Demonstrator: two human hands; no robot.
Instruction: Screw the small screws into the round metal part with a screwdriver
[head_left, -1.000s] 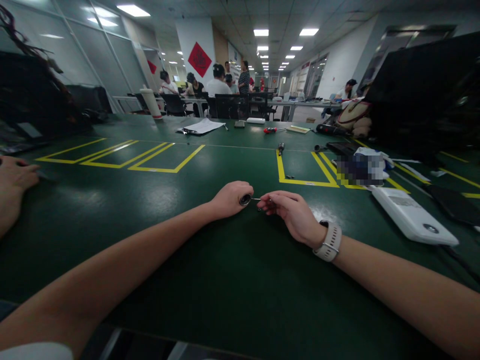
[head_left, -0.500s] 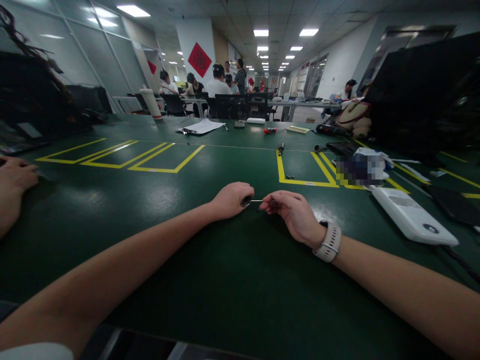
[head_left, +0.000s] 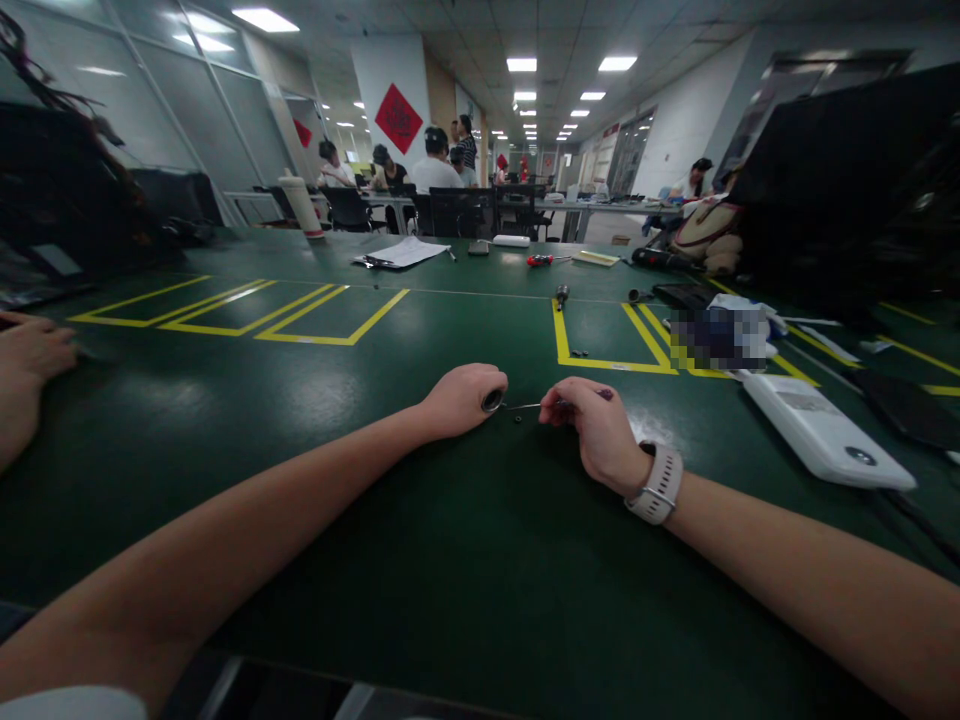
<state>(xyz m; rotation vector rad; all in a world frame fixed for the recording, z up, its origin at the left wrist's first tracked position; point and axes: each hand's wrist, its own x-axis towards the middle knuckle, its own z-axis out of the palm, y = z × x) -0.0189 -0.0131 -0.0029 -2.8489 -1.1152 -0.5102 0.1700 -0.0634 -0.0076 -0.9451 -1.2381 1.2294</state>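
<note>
My left hand (head_left: 461, 400) is wrapped around a dark cylindrical part, whose round, hollow-looking metal end (head_left: 492, 401) faces right. My right hand (head_left: 592, 425), with a pale watch on its wrist, pinches a slim screwdriver (head_left: 529, 405). Its thin shaft points left towards the cylindrical part, and a bit of dark reddish handle shows above the fingers. The shaft's tip is close to the round end; whether they touch I cannot tell. On the green table (head_left: 465, 560) between my hands lies a tiny dark ring-like piece (head_left: 517, 419).
Yellow tape marks the table. Beyond my right hand lie small dark pieces (head_left: 579, 353), a metal fitting (head_left: 562, 296) and a red-handled screwdriver (head_left: 541, 260). A white device (head_left: 829, 430) sits at right. Another person's hand (head_left: 34, 365) rests at the left edge.
My right hand has shifted slightly right and the screwdriver handle now shows above it. The tiny ring-like piece, earlier by my right fingertips, now lies apart from them. My left hand stays put.
</note>
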